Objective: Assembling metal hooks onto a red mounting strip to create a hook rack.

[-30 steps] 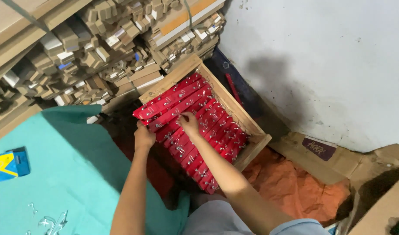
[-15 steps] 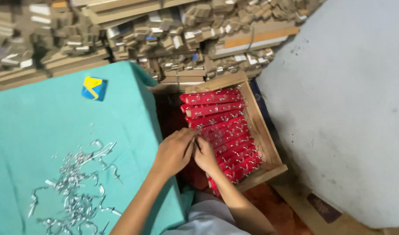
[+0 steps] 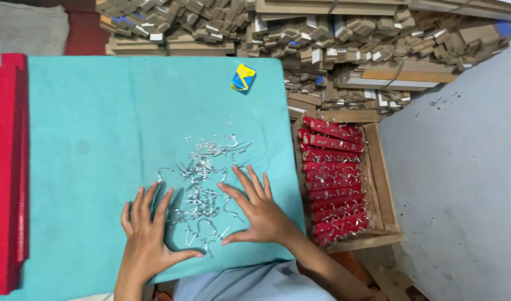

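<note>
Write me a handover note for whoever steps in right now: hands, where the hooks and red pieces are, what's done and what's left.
Left hand: flat on the teal cloth, fingers spread, holding nothing, at the left edge of the metal hooks.
Right hand: flat, empty, at the pile's right edge.
Hooks: loose heap between both hands.
Wooden crate, right of the table: filled with rows of red pieces that already carry hooks.
Red stack at the table's left edge.
Left: the loose hooks lie unused.
</note>
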